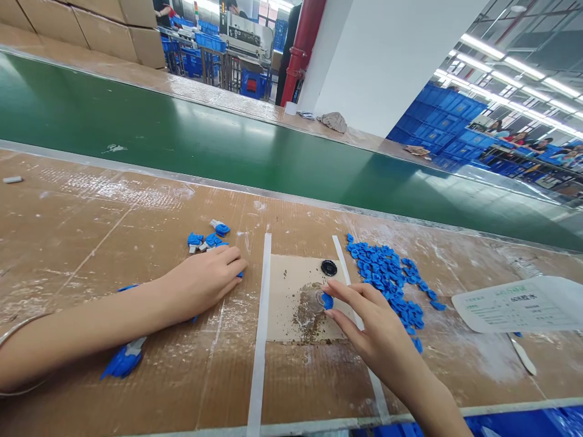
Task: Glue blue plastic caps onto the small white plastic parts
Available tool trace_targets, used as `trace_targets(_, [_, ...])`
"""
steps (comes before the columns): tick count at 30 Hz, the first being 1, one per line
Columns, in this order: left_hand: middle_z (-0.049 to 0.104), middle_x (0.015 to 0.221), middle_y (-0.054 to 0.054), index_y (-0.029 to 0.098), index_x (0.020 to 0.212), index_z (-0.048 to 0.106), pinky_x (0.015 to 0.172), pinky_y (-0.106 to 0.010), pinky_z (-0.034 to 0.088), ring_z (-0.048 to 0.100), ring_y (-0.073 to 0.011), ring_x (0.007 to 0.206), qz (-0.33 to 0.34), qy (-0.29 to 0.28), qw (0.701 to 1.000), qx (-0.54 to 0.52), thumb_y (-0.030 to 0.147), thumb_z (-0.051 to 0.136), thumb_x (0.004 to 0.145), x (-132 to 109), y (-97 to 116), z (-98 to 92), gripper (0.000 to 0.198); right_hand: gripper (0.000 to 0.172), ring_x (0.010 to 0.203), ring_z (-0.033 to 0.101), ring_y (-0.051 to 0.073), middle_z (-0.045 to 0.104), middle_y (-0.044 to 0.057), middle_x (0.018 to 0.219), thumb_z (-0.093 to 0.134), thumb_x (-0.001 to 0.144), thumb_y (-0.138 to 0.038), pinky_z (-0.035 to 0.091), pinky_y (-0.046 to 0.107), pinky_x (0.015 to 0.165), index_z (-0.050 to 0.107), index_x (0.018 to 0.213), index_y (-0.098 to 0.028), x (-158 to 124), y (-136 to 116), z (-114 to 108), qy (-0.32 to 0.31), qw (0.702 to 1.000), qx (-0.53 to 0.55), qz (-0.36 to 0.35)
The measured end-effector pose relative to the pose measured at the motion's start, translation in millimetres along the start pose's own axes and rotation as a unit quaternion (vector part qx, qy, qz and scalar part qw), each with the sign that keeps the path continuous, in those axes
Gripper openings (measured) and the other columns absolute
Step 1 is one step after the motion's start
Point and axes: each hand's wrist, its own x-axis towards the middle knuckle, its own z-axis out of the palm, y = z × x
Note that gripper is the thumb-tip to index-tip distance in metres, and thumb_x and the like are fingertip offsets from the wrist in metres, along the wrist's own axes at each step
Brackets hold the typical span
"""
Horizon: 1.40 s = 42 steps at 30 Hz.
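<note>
My right hand [368,321] pinches a small blue plastic part [327,300] between thumb and fingers, just above a glue-stained beige card [285,297]. A round black disc [328,267] lies on that card, close to my fingertips. Beyond them spreads a heap of several blue plastic parts [387,273]. My left hand [204,282] rests palm down on the brown cardboard work surface [113,243], with a bit of blue showing under its fingers. Several blue-and-white parts [207,241] lie just past it. A larger blue piece [124,359] sits below my left forearm.
A green conveyor belt [159,127] runs behind the work surface. White tape strips [260,340] cross the cardboard. To the right lie a printed sheet [519,304] and a white spatula [523,356]. Stacked blue crates [437,115] and seated people [523,142] are in the distance.
</note>
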Motion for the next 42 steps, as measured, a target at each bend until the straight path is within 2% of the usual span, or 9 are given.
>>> trace_targets(7, [0.065,0.092,-0.007,0.016,0.098,0.06,0.076,-0.04,0.05,0.063,-0.0248,0.084,-0.101,-0.034,0.971,-0.213,0.021,0.049,0.09,1.9,10.8,-8.5,0.015,0.032,0.1,0.065,0.018,0.071,0.001,0.108,0.064,0.091,-0.022,0.055,0.033,0.085,0.061,0.121,-0.031,-4.8,-22.2,9.8,0.065,0.979,0.161,0.108])
trace_targets(9, [0.065,0.095,-0.005,0.019,0.102,0.057,0.081,-0.039,0.051,0.065,-0.0223,0.088,-0.143,-0.031,0.904,-0.402,0.024,0.054,0.088,2.2,21.2,-13.0,0.015,0.035,0.102,0.067,0.015,0.072,-0.002,0.11,0.068,0.088,-0.023,0.055,0.028,0.088,0.061,0.12,-0.036,-5.8,-35.9,14.5,0.098,0.944,0.27,0.163])
trace_targets(14, [0.063,0.105,-0.004,0.021,0.109,0.048,0.088,-0.036,0.05,0.065,-0.0198,0.101,-0.191,-0.068,0.629,-0.75,0.032,0.062,0.087,0.3,49.0,-19.7,0.027,0.032,0.103,0.069,0.014,0.074,-0.001,0.11,0.074,0.086,-0.026,0.055,0.021,0.088,0.065,0.116,-0.035,-4.7,-71.7,24.7,0.15,0.788,0.541,0.251])
trace_targets(17, [0.062,0.103,-0.002,0.023,0.112,0.045,0.086,-0.034,0.051,0.066,-0.0195,0.101,-0.192,-0.09,0.542,-0.813,0.031,0.062,0.09,-2.8,58.7,-21.3,0.029,0.03,0.098,0.071,0.015,0.075,0.001,0.106,0.077,0.084,-0.026,0.057,0.021,0.086,0.068,0.112,-0.031,1.5,-87.8,28.9,0.162,0.733,0.61,0.255])
trace_targets(19, [0.062,0.104,-0.003,0.024,0.113,0.044,0.087,-0.034,0.051,0.066,-0.0193,0.102,-0.185,-0.093,0.521,-0.828,0.028,0.062,0.09,-4.4,62.0,-22.6,0.029,0.029,0.097,0.071,0.015,0.075,0.001,0.106,0.076,0.084,-0.026,0.057,0.019,0.085,0.068,0.112,-0.031,6.1,-95.0,31.9,0.162,0.732,0.616,0.242])
trace_targets(31, [0.062,0.108,-0.004,0.022,0.112,0.048,0.087,-0.033,0.051,0.063,-0.0146,0.094,-0.16,-0.06,0.558,-0.812,0.022,0.065,0.085,-6.5,67.0,-13.7,0.032,0.037,0.105,0.067,0.02,0.07,0.003,0.113,0.064,0.091,-0.02,0.058,0.037,0.09,0.055,0.125,-0.031,3.1,-110.2,55.9,0.205,0.934,0.252,0.147])
trace_targets(36, [0.064,0.094,-0.002,0.02,0.103,0.048,0.07,-0.026,0.05,0.064,-0.0133,0.082,-0.173,-0.049,0.591,-0.787,0.021,0.065,0.082,-7.7,65.4,-10.3,0.027,0.036,0.115,0.061,0.02,0.067,0.005,0.12,0.057,0.096,-0.024,0.051,0.038,0.098,0.047,0.131,-0.027,11.6,-116.7,53.7,0.156,0.974,0.161,0.036])
trace_targets(38, [0.064,0.092,-0.003,0.02,0.104,0.047,0.068,-0.027,0.051,0.064,-0.0142,0.079,-0.174,-0.048,0.649,-0.739,0.022,0.061,0.084,-7.6,59.6,-13.9,0.025,0.032,0.115,0.06,0.02,0.067,0.006,0.12,0.058,0.096,-0.028,0.05,0.037,0.098,0.05,0.128,-0.025,9.7,-101.7,42.9,0.154,0.977,0.14,0.038])
trace_targets(42, [0.064,0.091,-0.004,0.02,0.103,0.053,0.068,-0.031,0.05,0.064,-0.0189,0.08,-0.102,-0.02,0.907,-0.409,0.018,0.048,0.089,-7.9,42.4,-18.3,0.015,0.014,0.093,0.066,0.023,0.071,0.007,0.099,0.056,0.097,-0.03,0.052,0.039,0.085,0.063,0.103,-0.021,-4.7,-31.6,11.9,0.185,0.971,-0.058,0.141])
